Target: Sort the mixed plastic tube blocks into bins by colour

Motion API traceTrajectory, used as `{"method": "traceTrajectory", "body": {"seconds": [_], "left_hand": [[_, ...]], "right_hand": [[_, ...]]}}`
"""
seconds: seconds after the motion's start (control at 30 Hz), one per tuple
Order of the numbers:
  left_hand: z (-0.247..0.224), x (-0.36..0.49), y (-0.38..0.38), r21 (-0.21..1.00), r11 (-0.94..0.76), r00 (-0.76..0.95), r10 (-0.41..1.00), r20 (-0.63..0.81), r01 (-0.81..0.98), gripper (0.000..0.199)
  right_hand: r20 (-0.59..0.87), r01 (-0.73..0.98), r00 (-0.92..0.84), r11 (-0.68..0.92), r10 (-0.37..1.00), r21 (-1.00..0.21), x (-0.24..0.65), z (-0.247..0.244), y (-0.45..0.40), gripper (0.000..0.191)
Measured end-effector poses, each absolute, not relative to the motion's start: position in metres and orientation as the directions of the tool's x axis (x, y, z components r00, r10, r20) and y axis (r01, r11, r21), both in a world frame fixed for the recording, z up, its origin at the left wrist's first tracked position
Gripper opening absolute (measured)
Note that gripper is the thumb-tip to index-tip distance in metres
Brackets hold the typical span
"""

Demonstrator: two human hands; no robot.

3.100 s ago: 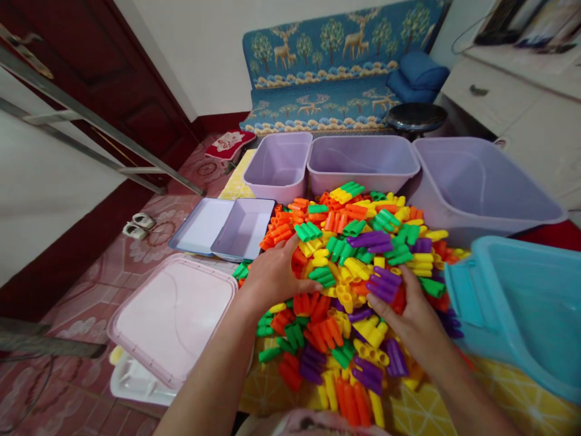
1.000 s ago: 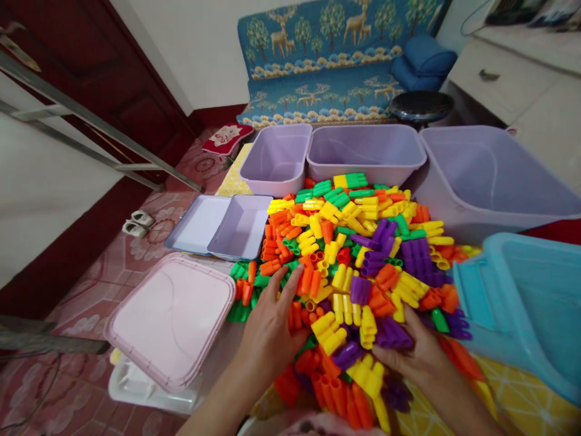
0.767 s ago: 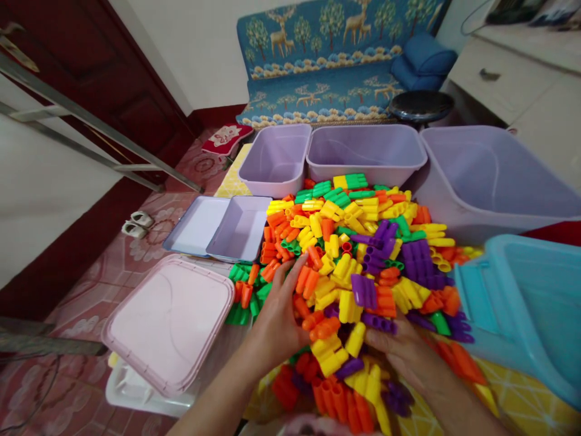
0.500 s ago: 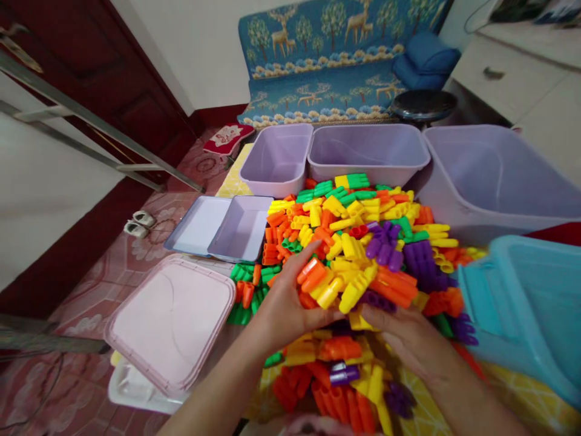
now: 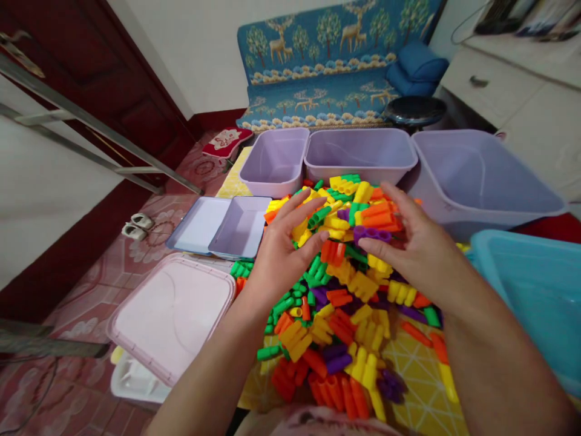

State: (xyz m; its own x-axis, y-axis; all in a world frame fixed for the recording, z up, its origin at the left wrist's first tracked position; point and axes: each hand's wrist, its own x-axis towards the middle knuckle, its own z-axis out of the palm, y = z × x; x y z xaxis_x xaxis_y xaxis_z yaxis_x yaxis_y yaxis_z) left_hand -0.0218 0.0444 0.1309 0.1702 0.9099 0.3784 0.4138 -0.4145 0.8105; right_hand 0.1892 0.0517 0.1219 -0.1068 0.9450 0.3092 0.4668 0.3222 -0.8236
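A large heap of finger-shaped plastic building blocks (image 5: 338, 297) in yellow, orange, green and purple lies in front of me. My left hand (image 5: 284, 251) is over the heap's left side, fingers spread and nothing gripped. On the right, my right hand (image 5: 420, 254) is also open, its thumb and fingers apart around an orange block (image 5: 380, 217) and a purple block (image 5: 371, 235). Both blocks look loose between the fingers; whether they touch the palm is hidden. Between the hands, a green block (image 5: 319, 217) lies near my left fingertips.
Three lilac bins (image 5: 361, 166) line the back of the yellow patterned tablecloth (image 5: 424, 378). A turquoise bin (image 5: 535, 303) stands at right. To the left are a shallow lilac tray (image 5: 240, 227) and a pink lid (image 5: 175, 321). Behind is a blue sofa (image 5: 318, 91).
My hands were together beneath a cluster of blocks; now they are apart, raised and farther forward. The cluster has come loose over the heap, which looks spread out differently.
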Motion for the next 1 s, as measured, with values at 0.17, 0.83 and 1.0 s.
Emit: {"method": "traceTrajectory", "body": {"seconds": [0.17,0.83,1.0], "left_hand": [[0.127,-0.031,0.016,0.786,-0.359,0.225,0.933,0.282,0.503,0.036],[0.049,-0.053,-0.116,0.273,-0.27,0.359,0.86,-0.362,0.923,0.105],[0.037,-0.045,-0.112,0.426,-0.238,0.36,0.903,-0.234,0.873,0.101]], "right_hand": [[0.24,0.811,-0.178,0.28,0.954,-0.514,0.2,0.117,0.031,0.056],[0.022,0.809,-0.315,0.28,0.949,-0.516,0.229,0.002,-0.136,0.072],[-0.162,0.525,-0.312,0.028,0.936,-0.851,0.212,-0.007,-0.132,0.073]]}}
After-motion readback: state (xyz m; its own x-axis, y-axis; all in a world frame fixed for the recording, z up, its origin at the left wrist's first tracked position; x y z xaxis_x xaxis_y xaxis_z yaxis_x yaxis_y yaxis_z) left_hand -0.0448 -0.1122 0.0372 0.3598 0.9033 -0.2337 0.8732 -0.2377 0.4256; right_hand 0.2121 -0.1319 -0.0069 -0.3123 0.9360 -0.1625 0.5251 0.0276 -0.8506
